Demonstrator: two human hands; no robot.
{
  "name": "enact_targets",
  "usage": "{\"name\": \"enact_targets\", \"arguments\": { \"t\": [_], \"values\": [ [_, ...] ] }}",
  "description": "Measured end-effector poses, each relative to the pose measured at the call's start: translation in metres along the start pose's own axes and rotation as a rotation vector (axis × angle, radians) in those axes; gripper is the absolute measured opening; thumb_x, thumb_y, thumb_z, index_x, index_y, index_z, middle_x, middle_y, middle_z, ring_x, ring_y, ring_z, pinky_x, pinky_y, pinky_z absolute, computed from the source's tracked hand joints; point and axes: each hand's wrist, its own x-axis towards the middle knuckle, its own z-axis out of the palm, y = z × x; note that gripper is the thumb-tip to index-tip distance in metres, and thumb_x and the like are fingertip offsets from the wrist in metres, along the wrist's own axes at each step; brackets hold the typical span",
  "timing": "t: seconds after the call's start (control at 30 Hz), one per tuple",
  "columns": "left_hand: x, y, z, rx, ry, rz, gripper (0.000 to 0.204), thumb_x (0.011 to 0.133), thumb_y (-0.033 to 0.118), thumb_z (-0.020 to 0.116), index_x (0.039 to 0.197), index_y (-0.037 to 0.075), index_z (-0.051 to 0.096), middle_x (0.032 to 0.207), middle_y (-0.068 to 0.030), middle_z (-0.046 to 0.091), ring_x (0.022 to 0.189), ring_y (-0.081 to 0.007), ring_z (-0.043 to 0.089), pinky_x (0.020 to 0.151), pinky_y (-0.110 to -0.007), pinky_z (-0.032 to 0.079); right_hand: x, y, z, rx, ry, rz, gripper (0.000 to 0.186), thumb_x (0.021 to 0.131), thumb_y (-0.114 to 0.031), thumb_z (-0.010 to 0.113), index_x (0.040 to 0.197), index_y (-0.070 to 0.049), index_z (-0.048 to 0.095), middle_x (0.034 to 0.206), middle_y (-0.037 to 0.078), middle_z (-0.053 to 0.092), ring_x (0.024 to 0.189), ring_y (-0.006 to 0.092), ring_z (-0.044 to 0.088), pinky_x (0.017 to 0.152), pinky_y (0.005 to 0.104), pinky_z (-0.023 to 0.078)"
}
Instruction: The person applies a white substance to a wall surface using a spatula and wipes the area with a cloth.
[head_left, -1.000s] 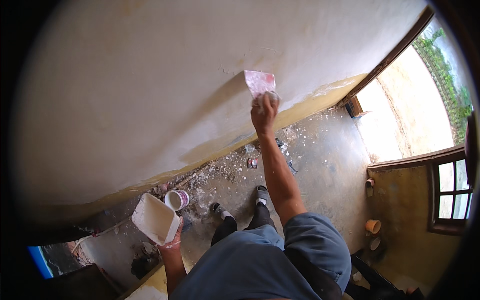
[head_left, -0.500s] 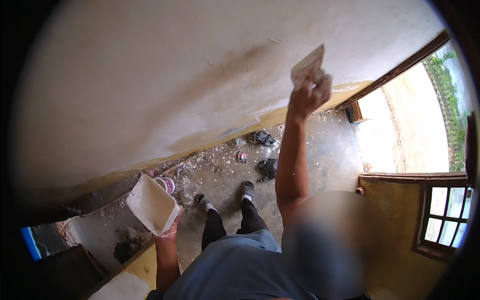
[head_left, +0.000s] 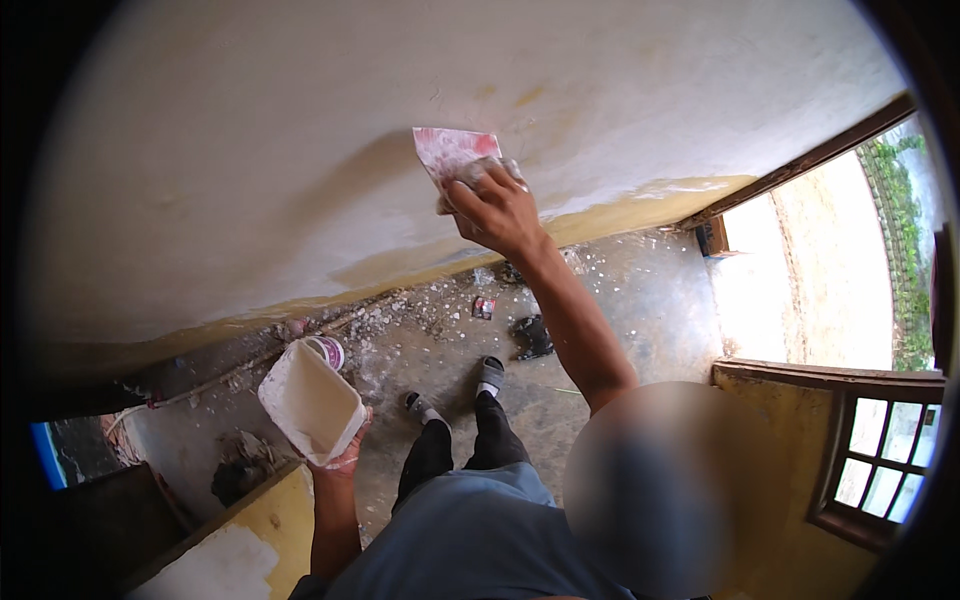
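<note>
My right hand is closed round a flat putty spreader, pink and smeared with white paste. The spreader's broad edge lies against the white-coated wall, though how firmly it presses cannot be seen. At the lower left, my left hand grips the side of a white square tub. Pale putty coats the tub's inside, and its mouth is tilted up toward me. White smears mark my left fingers.
Behind the tub stands a small white-and-purple pail. White crumbs, a small red packet and a black plastic bag litter the concrete floor. A doorway opens at the right, near a barred window.
My right hand has swung left with the spreader, whose pink face now shows against the wall. The tub in my left hand has hardly moved.
</note>
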Motion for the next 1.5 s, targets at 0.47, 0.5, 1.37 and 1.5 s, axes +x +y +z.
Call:
{"name": "enact_targets", "arguments": {
  "t": [0.47,0.5,1.37,1.5],
  "values": [
    [0.009,0.026,-0.005,-0.058,-0.243,-0.079,0.067,0.096,0.055,0.048,0.153,0.026,0.028,0.152,-0.0104,0.041,0.129,-0.0454,0.049,0.097,-0.076,0.040,0.085,0.029,-0.016,-0.306,0.097,-0.202,0.055,0.066,-0.004,0.080,0.118,-0.020,0.068,0.116,0.003,0.062,0.108,0.0258,0.062,0.086,0.0397,0.056],
    [0.007,0.027,-0.013,-0.047,-0.199,-0.070,0.067,0.096,0.055,0.048,0.153,0.026,0.028,0.152,-0.0102,0.041,0.130,-0.0452,0.049,0.097,-0.076,0.040,0.067,0.027,-0.008,-0.300,0.045,-0.181,0.055,0.067,-0.005,0.079,0.119,-0.021,0.068,0.119,0.003,0.061,0.111,0.0263,0.060,0.090,0.0420,0.053],
    [-0.004,0.017,-0.016,0.071,0.010,-0.073,0.065,0.099,0.045,0.049,0.153,0.018,0.026,0.140,-0.0083,0.054,0.117,-0.0332,0.061,0.084,-0.066,0.054,-0.045,0.052,-0.010,0.029,0.632,0.916,0.047,0.091,0.000,0.052,0.137,0.007,0.047,0.119,0.016,0.060,0.108,0.0294,0.058,0.095,0.0417,0.049],
    [0.005,0.006,0.014,0.067,-0.070,-0.091,0.066,0.099,0.044,0.048,0.154,0.017,0.023,0.140,-0.0084,0.053,0.118,-0.0325,0.060,0.083,-0.065,0.054,0.029,0.066,-0.032,0.376,0.704,0.910,0.049,0.083,0.010,0.038,0.130,0.007,0.055,0.110,0.015,0.062,0.097,0.0239,0.063,0.082,0.0324,0.057]
  ]
}}
